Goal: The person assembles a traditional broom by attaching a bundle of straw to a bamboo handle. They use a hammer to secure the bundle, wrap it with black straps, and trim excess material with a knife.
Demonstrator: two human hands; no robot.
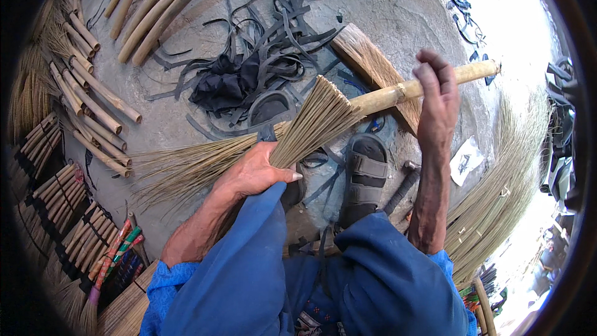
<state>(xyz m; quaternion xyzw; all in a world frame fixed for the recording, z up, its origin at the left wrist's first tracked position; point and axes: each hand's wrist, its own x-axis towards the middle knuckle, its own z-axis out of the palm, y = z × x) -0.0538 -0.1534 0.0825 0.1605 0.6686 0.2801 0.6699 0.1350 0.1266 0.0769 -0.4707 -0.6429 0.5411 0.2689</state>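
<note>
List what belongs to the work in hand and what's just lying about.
Work in hand:
straw bundle, held by the left hand
bamboo pole, at the right hand
black strips, probably

Apparently just lying about:
hammer-like tool, untouched
white scrap
crumpled black cloth

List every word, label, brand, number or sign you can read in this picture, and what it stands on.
No text can be read.
Broom: no lettering visible.
White sheet at right: dark marks, too small and blurred to read.
Colourful handles, lower left: patterns, no readable lettering.
</note>
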